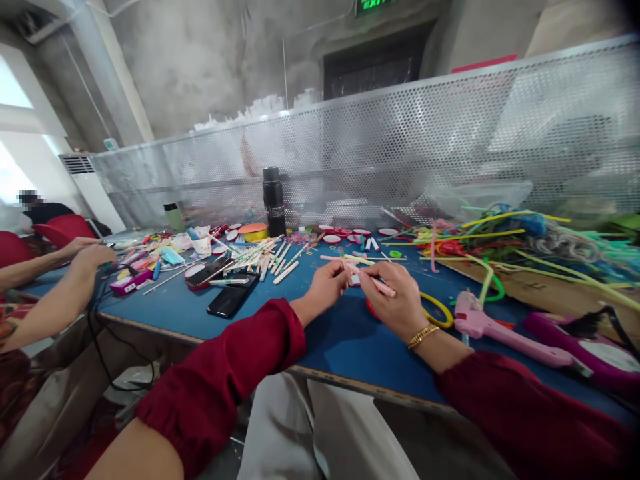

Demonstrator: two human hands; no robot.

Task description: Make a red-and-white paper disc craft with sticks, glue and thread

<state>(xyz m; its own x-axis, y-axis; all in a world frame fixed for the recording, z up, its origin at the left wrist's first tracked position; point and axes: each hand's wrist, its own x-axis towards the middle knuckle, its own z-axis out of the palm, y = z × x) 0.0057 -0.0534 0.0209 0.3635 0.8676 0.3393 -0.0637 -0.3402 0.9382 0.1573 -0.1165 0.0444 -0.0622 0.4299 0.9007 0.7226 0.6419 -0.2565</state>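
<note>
A perforated metal screen [400,147] is backing the matte blue table [345,333], where a glossy pink glue gun [480,323] is lying. Above the table's near part, the left hand [325,287] and right hand [395,303] are meeting, 2 sets of fingertips pinching 1 thin pink stick [385,289].

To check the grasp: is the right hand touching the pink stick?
Touching: the head view shows the right hand pinching the pink stick.

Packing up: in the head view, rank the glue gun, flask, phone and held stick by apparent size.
1. Pink glue gun, nearest the camera.
2. Black flask and black phone: too alike to rank.
3. Pink stick, only partly visible.
</note>
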